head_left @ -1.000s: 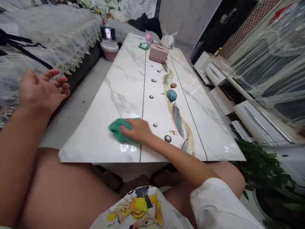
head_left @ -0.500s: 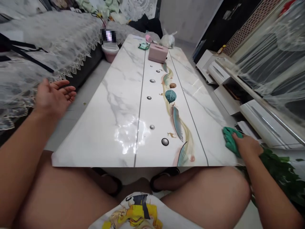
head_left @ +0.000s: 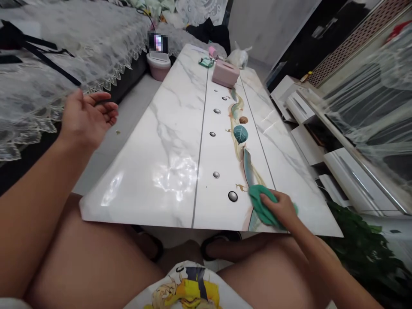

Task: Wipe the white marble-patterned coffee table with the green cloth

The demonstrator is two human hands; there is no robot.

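A crumpled green cloth lies against the marble-patterned tabletop near its front edge. My right hand grips this cloth from above, its fingers bent over the fabric. Part of the cloth shows beyond the far side of the hand. Under and beside it runs the printed strip of leaves and grey dots. Off the table's left side, my left hand hangs in the air, palm turned up, fingers loosely curled and apart, with nothing in it.
Toward the far end stand a pink tissue box, a green packet and a plastic bag. A lace-covered sofa runs along the left, with a pink bin beside it. White drawers and a leafy plant are at right.
My right hand has carried the green cloth leftward from the table's right edge onto the printed strip. The view has shifted slightly; my left hand stays raised and empty.
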